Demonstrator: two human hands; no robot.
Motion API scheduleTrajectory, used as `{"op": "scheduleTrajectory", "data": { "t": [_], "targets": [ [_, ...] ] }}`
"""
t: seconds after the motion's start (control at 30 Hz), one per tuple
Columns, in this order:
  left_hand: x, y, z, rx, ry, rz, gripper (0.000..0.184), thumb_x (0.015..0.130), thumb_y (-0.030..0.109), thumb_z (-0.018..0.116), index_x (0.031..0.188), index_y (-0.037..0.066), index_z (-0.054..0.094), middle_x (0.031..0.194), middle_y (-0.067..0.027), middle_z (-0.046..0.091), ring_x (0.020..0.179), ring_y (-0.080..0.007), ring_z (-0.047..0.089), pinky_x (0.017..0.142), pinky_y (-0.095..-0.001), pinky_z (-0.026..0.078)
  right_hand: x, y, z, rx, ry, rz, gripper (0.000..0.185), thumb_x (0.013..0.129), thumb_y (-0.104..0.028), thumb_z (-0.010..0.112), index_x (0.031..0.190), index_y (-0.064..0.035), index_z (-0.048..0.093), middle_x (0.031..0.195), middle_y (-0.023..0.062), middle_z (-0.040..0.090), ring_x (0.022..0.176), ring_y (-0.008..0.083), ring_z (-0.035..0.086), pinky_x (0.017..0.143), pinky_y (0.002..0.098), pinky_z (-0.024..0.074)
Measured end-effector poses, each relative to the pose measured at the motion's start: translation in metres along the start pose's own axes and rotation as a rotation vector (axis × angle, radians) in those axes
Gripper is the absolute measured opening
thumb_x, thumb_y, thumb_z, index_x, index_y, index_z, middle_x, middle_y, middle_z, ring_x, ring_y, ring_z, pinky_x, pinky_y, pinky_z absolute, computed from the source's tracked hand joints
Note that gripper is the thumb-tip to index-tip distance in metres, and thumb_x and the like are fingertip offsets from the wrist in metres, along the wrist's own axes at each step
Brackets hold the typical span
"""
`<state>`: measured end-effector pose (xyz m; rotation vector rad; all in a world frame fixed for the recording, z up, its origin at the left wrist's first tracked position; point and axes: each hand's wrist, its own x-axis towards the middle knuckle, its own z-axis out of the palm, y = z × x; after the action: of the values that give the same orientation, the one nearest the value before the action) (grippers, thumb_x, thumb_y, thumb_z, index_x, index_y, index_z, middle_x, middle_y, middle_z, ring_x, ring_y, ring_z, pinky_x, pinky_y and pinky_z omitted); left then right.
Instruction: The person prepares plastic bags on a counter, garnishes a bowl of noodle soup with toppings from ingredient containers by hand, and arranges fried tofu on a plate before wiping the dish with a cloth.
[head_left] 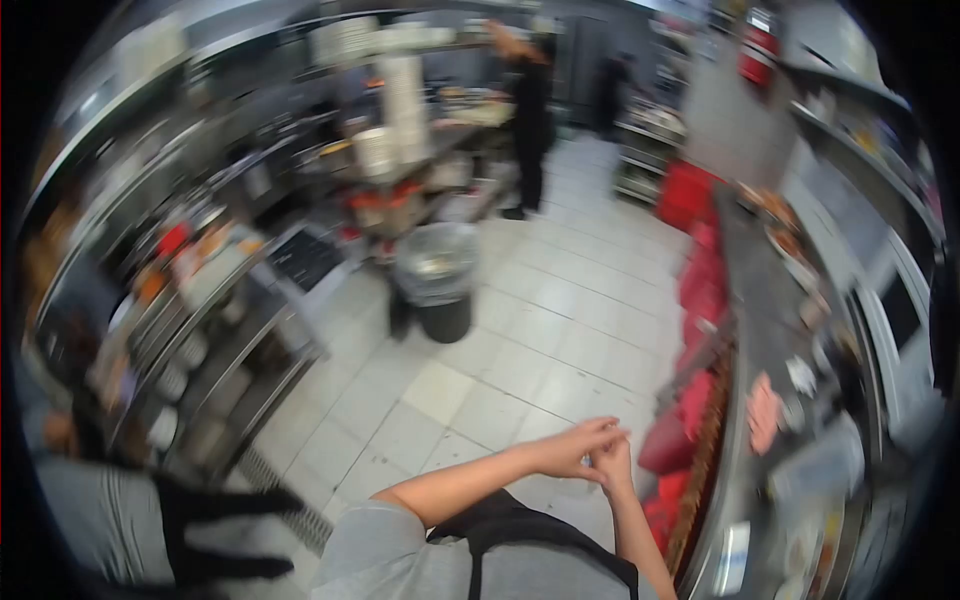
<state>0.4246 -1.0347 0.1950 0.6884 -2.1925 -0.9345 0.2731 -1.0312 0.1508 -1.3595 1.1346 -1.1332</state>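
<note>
In front of my body, over the tiled floor, my left hand (570, 450) and my right hand (612, 463) meet fingertip to fingertip. Their fingers are bent and pressed together, leaving a small gap between the palms. Whether a small item is pinched there is too blurred to tell. Nearest to the hands, on the right, are pink and red bags or sacks (672, 440) lined up along the metal counter (740, 330). On that counter lie a pink cloth (763, 413) and a clear plastic container (820, 460).
A lined trash bin (445, 318) stands on the white tile floor (540, 300). Steel shelving (250, 370) runs along the left. One person in dark clothes (530, 130) works at the back; another in grey (90, 520) stands at lower left. A fire extinguisher (758, 50) hangs at upper right.
</note>
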Motion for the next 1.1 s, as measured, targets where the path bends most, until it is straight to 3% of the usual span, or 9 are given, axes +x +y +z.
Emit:
{"op": "scheduleTrajectory", "data": {
  "t": [0.2, 0.27, 0.4, 0.47, 0.57, 0.7, 0.87, 0.97, 1.1],
  "targets": [
    [-0.122, -0.009, -0.037, -0.204, 0.523, -0.455, 0.035, 0.077, 0.029, 0.068, 0.103, 0.005, 0.063, 0.112, -0.0121, 0.055, 0.100, -0.0213, 0.054, 0.086, -0.0313, 0.043, 0.001, -0.036, 0.085, 0.819, -0.590, 0.629, 0.024, 0.081, -0.007, 0.062, 0.101, -0.0047, 0.050, 0.094, 0.0058, 0.057, 0.079, 0.0137, 0.056, 0.068, 0.0267, 0.0469],
    [-0.160, -0.009, -0.038, -0.327, 0.775, -0.631, 0.023, 0.077, 0.023, 0.067, 0.090, 0.004, 0.068, 0.090, -0.0075, 0.064, 0.083, -0.0154, 0.059, 0.076, -0.0274, 0.046, -0.002, -0.010, 0.113, 0.566, -0.741, 0.477, 0.023, 0.082, -0.003, 0.057, 0.104, -0.0063, 0.050, 0.092, 0.0047, 0.055, 0.077, 0.0131, 0.055, 0.067, 0.0245, 0.0467],
    [-0.231, 0.018, -0.036, 0.026, 0.836, -0.716, 0.014, 0.074, 0.008, 0.062, 0.086, 0.005, 0.068, 0.087, -0.0093, 0.064, 0.082, -0.0205, 0.060, 0.074, -0.0306, 0.047, -0.014, 0.015, 0.169, 0.156, -0.920, 0.094, 0.015, 0.076, 0.006, 0.055, 0.085, -0.0056, 0.058, 0.086, 0.0052, 0.055, 0.074, 0.0135, 0.055, 0.064, 0.0247, 0.0461],
    [-0.257, 0.030, -0.029, 0.153, 0.855, -0.715, 0.017, 0.071, 0.001, 0.059, 0.084, 0.007, 0.069, 0.085, -0.0107, 0.064, 0.081, -0.0242, 0.061, 0.073, -0.0332, 0.048, -0.015, 0.013, 0.191, -0.245, -0.974, -0.466, 0.021, 0.068, 0.009, 0.054, 0.078, -0.0067, 0.064, 0.092, 0.0100, 0.054, 0.076, 0.0193, 0.055, 0.066, 0.0305, 0.0477],
    [-0.287, 0.038, -0.009, 0.227, 0.808, -0.892, 0.019, 0.070, 0.000, 0.057, 0.081, 0.009, 0.069, 0.087, -0.0125, 0.061, 0.083, -0.0295, 0.060, 0.074, -0.0374, 0.049, -0.043, 0.003, 0.214, -0.686, -0.975, -0.839, 0.031, 0.069, 0.006, 0.051, 0.089, -0.0116, 0.067, 0.102, 0.0118, 0.052, 0.084, 0.0245, 0.054, 0.068, 0.0358, 0.0489],
    [-0.339, 0.035, 0.025, 0.541, 0.725, -1.138, 0.024, 0.073, 0.002, 0.054, 0.089, 0.012, 0.068, 0.094, -0.0139, 0.055, 0.090, -0.0315, 0.058, 0.076, -0.0398, 0.048, -0.062, 0.022, 0.233, -1.113, -1.163, -0.931, 0.025, 0.072, -0.010, 0.057, 0.094, -0.0168, 0.067, 0.102, 0.0097, 0.051, 0.095, 0.0281, 0.051, 0.068, 0.0388, 0.0492],
    [-0.392, 0.064, 0.022, 0.369, 0.775, -1.504, 0.045, 0.075, 0.005, 0.053, 0.119, 0.016, 0.055, 0.110, -0.0162, 0.051, 0.101, -0.0331, 0.055, 0.083, -0.0402, 0.048, -0.072, -0.003, 0.287, -0.853, -1.307, -0.931, 0.013, 0.074, -0.018, 0.064, 0.087, -0.0150, 0.064, 0.092, 0.0088, 0.052, 0.086, 0.0258, 0.054, 0.063, 0.0375, 0.0484],
    [-0.432, 0.068, -0.030, 0.749, 1.014, -1.204, 0.055, 0.072, 0.000, 0.053, 0.125, 0.015, 0.048, 0.129, -0.0160, 0.043, 0.102, -0.0341, 0.055, 0.082, -0.0405, 0.049, -0.069, -0.045, 0.345, -0.598, -1.182, -1.004, 0.010, 0.074, -0.018, 0.065, 0.081, -0.0127, 0.061, 0.087, 0.0088, 0.052, 0.080, 0.0253, 0.055, 0.060, 0.0372, 0.0469],
    [-0.432, 0.199, -0.132, 0.910, 1.410, -0.950, 0.051, 0.069, -0.006, 0.051, 0.117, 0.010, 0.055, 0.133, -0.0094, 0.043, 0.092, -0.0339, 0.059, 0.073, -0.0400, 0.051, -0.073, -0.106, 0.446, -0.177, -0.947, -1.273, 0.010, 0.074, -0.015, 0.066, 0.077, -0.0099, 0.059, 0.081, 0.0089, 0.052, 0.071, 0.0278, 0.056, 0.056, 0.0378, 0.0446]
  ]
}}
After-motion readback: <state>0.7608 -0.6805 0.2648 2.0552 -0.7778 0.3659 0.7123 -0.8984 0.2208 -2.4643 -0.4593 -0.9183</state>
